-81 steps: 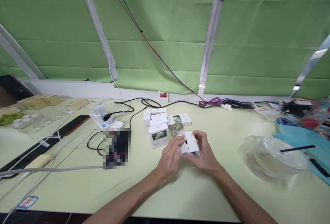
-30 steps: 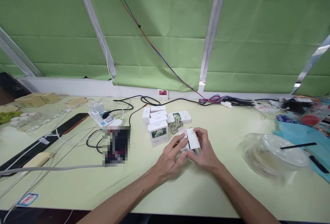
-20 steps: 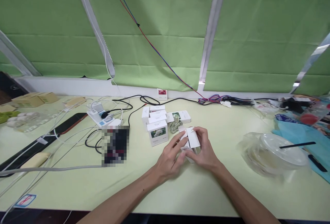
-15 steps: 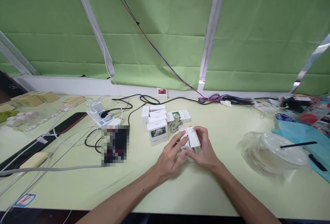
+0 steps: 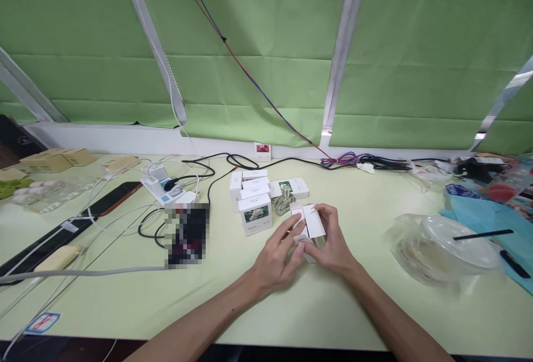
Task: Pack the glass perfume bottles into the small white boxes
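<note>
Both hands grasp an opened white box (image 5: 315,221) on the near right side of the flower-print carton (image 5: 255,215), the right hand (image 5: 336,246) wrapped about its far side and corner, the left hand (image 5: 270,259) closing thumb and fingers on the near edge and the flaps. The box looks to be thin card, light and fairly stiff in its walls but soft at the flaps, which could crease under a hard pinch; the side walls, held low, seem the sounder place to take hold. What it contains, and so its true weight, cannot be told. Just right of the carton stands a clear bottle (image 5: 285,204), apparently glass, likely smooth, slippery and breakable, best taken round the body. Beyond the bottle, to the carton's far right, lies a flat white box (image 5: 300,186); more white boxes (image 5: 254,183) crowd directly behind the carton. A red-print box (image 5: 262,152) sits farther back, near the wall. Left of the carton are a blurred dark item (image 5: 187,237) and, farther back, a power strip (image 5: 160,189); well to its right, a lidded tub (image 5: 456,242) rests in clear plastic.
</note>
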Tool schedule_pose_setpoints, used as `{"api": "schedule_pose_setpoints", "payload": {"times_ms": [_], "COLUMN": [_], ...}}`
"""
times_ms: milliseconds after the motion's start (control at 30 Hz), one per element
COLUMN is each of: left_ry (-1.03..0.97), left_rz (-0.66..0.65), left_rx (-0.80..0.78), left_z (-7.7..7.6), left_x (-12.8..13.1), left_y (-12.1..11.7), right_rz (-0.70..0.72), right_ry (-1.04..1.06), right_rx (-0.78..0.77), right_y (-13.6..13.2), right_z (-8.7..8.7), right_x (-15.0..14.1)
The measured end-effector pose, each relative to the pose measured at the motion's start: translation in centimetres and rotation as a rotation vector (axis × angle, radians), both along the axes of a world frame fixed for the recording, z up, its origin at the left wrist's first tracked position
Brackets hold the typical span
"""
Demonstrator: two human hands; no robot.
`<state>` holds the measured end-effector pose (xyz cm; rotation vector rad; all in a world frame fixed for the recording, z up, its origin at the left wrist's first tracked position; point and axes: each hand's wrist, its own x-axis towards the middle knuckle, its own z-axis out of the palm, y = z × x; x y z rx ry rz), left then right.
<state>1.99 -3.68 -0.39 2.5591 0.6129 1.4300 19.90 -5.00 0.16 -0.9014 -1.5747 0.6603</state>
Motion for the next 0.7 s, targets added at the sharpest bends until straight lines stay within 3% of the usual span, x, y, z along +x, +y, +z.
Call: {"api": "schedule_pose_setpoints", "payload": {"times_ms": [233,533,700], "left_ry": [0.028,0.041,0.011], "left_rz": [-0.005,-0.052,-0.09], "left_rx": [0.005,-0.137,-0.135], "left_z": [0.36,0.52,0.76], "left_x": [-0.01,-0.3,-0.24], "left_y": [0.08,-0.17,-0.19], "right_rz": [0.007,0.031,0.045], "right_ry": [0.036,0.055,0.069], "right_rx": [-0.018,-0.031,-0.037], "right_y": [0.06,0.05,0.02], "right_z": [-0.01,0.12,0.15], "right_x": [0.05,0.05,-0.04]}}
